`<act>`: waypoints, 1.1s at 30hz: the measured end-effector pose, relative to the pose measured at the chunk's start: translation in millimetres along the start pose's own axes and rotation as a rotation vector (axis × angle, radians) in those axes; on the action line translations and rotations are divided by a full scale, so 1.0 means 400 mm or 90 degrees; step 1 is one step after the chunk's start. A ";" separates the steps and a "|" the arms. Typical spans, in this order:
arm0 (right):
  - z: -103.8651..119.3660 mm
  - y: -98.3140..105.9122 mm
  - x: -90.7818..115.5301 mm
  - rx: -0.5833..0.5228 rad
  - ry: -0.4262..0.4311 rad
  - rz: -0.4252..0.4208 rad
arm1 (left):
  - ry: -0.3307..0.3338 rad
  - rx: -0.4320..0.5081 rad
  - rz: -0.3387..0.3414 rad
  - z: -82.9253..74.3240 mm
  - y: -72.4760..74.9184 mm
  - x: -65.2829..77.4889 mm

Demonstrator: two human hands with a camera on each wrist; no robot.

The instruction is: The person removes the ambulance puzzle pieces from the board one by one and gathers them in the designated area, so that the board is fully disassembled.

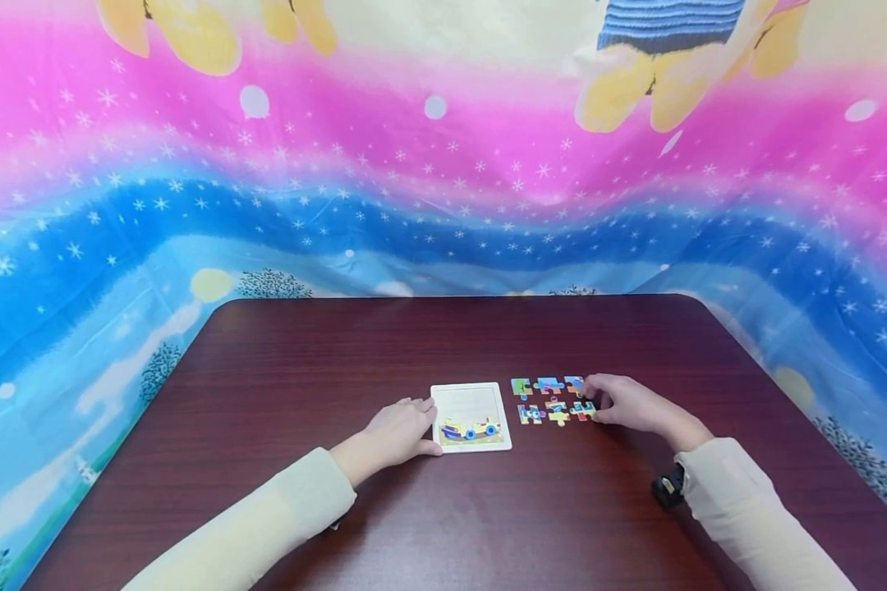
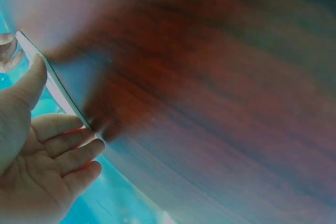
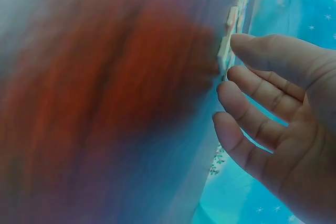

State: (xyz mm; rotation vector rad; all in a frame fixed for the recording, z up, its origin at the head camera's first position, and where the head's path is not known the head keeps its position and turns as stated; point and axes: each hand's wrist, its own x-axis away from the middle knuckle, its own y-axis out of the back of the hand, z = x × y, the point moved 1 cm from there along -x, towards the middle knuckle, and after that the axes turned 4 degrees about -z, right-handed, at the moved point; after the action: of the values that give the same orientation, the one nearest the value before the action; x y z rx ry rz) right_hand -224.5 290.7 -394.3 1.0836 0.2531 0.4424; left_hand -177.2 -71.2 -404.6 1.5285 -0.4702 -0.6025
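Note:
A square white puzzle tray [image 1: 507,437] lies on the table, with a picture of a yellow vehicle [image 1: 471,428] along its lower part. My left hand [image 1: 399,431] rests against the tray's left edge, fingers fairly straight and thumb by the near corner. In the left wrist view, the fingertips [image 2: 94,142] meet the tray's thin side. Right of the tray, several colourful jigsaw pieces [image 1: 549,386] lie in two rows. My right hand [image 1: 631,402] is at the right end of those rows, thumb by the lower end piece [image 1: 582,408] and fingers at the upper one [image 1: 572,382].
The dark red-brown table [image 1: 340,345] has rounded far corners. A patterned cloth [image 1: 429,222] with snowflakes hangs behind it and along both sides. A black device [image 1: 668,486] is strapped at the right wrist.

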 end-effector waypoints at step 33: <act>0.214 -0.057 -0.120 -0.041 0.146 -0.012 | 0.003 0.001 0.003 -0.002 0.003 0.003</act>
State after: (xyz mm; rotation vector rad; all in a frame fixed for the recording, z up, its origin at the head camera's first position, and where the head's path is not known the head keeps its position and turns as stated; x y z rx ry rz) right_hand -227.0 191.4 -376.7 0.9676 0.4476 0.5552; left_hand -175.8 -71.3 -403.3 1.5294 -0.4699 -0.5946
